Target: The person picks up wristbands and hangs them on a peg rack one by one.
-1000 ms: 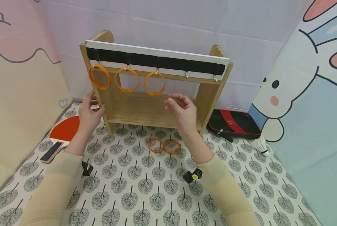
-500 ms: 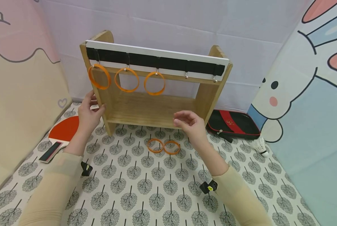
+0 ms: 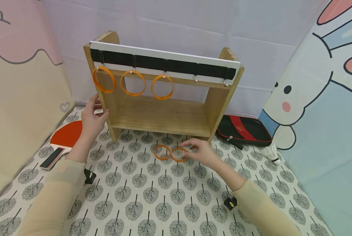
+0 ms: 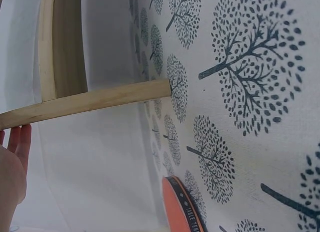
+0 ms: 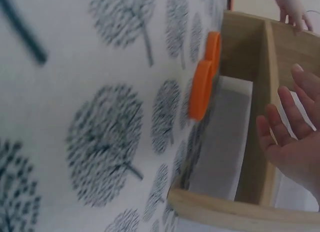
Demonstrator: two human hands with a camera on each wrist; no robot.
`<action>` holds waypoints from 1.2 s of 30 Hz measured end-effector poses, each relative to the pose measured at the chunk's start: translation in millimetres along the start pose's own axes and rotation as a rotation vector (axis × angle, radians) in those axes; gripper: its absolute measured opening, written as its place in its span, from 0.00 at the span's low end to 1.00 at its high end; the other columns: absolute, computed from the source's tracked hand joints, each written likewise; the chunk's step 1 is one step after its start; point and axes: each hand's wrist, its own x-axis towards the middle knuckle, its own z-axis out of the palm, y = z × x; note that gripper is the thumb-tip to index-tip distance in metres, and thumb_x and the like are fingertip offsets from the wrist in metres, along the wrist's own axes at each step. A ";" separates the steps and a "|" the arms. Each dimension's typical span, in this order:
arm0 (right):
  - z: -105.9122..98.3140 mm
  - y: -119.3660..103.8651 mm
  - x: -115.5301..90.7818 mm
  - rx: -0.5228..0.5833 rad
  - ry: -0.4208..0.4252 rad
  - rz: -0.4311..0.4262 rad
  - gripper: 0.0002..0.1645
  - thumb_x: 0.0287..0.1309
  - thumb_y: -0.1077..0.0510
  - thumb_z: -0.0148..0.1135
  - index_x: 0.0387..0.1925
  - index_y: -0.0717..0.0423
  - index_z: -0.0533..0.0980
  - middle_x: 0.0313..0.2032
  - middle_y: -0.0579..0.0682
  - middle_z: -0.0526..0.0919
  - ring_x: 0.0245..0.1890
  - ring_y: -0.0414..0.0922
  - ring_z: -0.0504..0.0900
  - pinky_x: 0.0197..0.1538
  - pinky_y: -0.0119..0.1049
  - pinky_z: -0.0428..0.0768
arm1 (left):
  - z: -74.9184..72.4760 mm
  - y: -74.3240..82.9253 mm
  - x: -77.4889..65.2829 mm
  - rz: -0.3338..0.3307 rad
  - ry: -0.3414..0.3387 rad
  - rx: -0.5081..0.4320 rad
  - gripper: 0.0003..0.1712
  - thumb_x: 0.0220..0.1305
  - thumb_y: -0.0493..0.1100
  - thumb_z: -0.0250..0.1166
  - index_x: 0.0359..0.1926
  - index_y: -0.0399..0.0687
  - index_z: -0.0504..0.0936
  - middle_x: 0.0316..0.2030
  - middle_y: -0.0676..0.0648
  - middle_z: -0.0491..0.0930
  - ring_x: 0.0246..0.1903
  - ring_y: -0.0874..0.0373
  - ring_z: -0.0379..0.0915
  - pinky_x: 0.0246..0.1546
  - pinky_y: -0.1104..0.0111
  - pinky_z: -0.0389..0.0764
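Note:
My left hand point(image 3: 94, 115) grips the left side panel of a small wooden shelf point(image 3: 161, 114), thumb in front and fingers behind it. Low at the shelf's front, my right hand point(image 3: 200, 151) is over the right edge of an orange ring point(image 3: 178, 159), thumb and fingers apart. Whether it touches the ring, I cannot tell. A second orange ring point(image 3: 161, 158) lies on the cloth beside the first. In the right wrist view the right hand point(image 5: 300, 127) has its fingers spread, holding nothing. Three more orange rings point(image 3: 162, 97) hang from the shelf's left and middle hooks.
Two bare hooks point(image 3: 195, 79) are on the right of the shelf's black strip point(image 3: 180, 67). A red table tennis paddle point(image 3: 66, 135) and a dark flat object point(image 3: 52, 158) lie at left. A black-red case point(image 3: 243, 130) and a shuttlecock point(image 3: 271, 154) lie at right.
My right hand has come down from in front of the shelf, beside the third hanging ring, to the rings on the cloth. The left hand stays on the side panel.

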 end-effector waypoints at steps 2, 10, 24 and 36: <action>-0.5 6.9 -1.1 -0.062 -0.037 -0.028 0.17 0.52 0.58 0.68 0.46 0.50 0.81 0.47 0.46 0.82 0.50 0.47 0.78 0.50 0.47 0.81 | 1.3 -11.6 2.5 -0.005 0.004 0.002 0.33 0.57 0.35 0.60 0.65 0.55 0.68 0.44 0.52 0.72 0.41 0.67 0.71 0.36 0.87 0.77; -0.5 27.6 1.3 -0.161 -0.189 -0.074 0.17 0.51 0.59 0.69 0.46 0.56 0.81 0.46 0.48 0.83 0.49 0.49 0.78 0.50 0.49 0.81 | 3.2 -27.8 5.6 -0.018 0.009 0.008 0.35 0.58 0.37 0.61 0.65 0.65 0.67 0.44 0.55 0.72 0.42 0.66 0.71 0.38 0.85 0.78; 5.0 50.0 12.2 -0.307 -0.318 -0.085 0.12 0.53 0.58 0.68 0.42 0.49 0.82 0.43 0.43 0.83 0.48 0.43 0.78 0.52 0.39 0.80 | -2.0 2.4 -2.1 -0.014 -0.003 -0.001 0.33 0.58 0.34 0.60 0.66 0.49 0.67 0.44 0.52 0.72 0.41 0.67 0.70 0.37 0.87 0.77; 8.7 59.3 16.7 -0.282 -0.316 -0.188 0.06 0.53 0.61 0.67 0.35 0.53 0.84 0.39 0.46 0.83 0.41 0.43 0.81 0.44 0.31 0.82 | 3.8 -28.4 7.0 -0.011 -0.003 0.003 0.35 0.58 0.38 0.62 0.66 0.62 0.66 0.46 0.53 0.72 0.43 0.64 0.71 0.38 0.85 0.78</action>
